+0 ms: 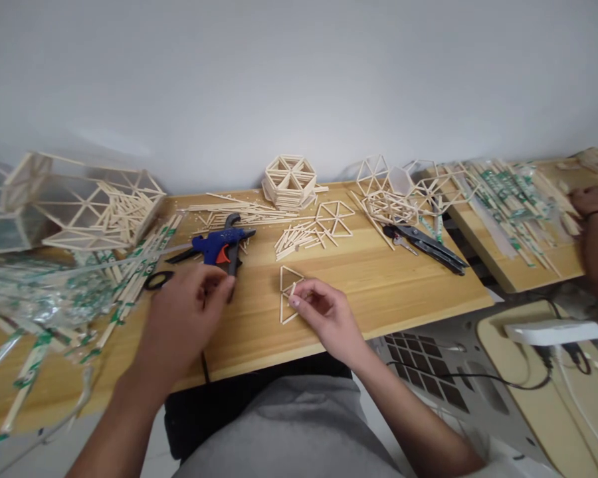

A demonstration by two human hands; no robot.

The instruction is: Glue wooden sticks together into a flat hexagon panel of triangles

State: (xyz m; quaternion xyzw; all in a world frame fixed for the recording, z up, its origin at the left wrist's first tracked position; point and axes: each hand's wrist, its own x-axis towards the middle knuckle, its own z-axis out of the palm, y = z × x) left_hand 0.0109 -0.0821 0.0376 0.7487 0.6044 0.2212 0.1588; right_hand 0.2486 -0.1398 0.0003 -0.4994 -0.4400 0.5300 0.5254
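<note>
My right hand (pixel 329 318) pinches a short wooden stick (pixel 292 291) between thumb and fingertips. It is at the right side of a small flat frame of glued sticks (pixel 282 309) on the table, whose right part the hand covers. My left hand (pixel 189 312) is raised over the table, fingers curled and thumb close to them; whether anything is between them is hidden. Just beyond it is a blue glue gun (pixel 214 245) with an orange trigger and black parts, a glue stick at its back. I cannot tell whether the left hand touches it.
Loose short sticks (pixel 299 239), a finished hexagon frame (pixel 335 219) and stacked hexagons (pixel 289 182) lie further back. Black-handled cutters (pixel 428 247) sit right. Wrapped sticks (pixel 54 299) cover the left. Another person's hand (pixel 595 199) rests at far right. A power strip (pixel 553 332) is below.
</note>
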